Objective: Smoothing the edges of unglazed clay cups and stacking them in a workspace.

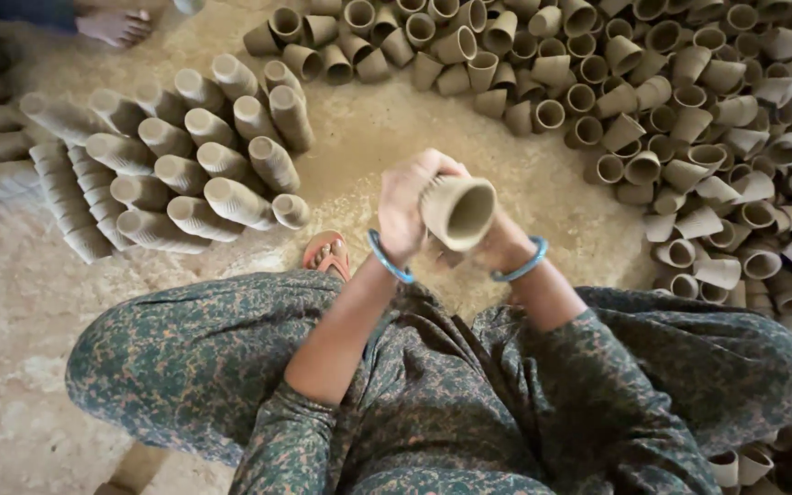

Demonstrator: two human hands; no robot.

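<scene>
Both hands, left hand [407, 209] and right hand [499, 246], held one clay cup [458, 212]; a soft grip was best, it looked easy to break

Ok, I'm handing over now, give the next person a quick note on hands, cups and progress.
Left hand: gripping the clay cup, mouth facing the camera.
Right hand: under the cup, mostly hidden behind it.
Loose cups: a big heap from the top round to the right.
Done: stacks of nested cups lying in rows on the left.
Left: the loose heap appears unstacked.
</scene>
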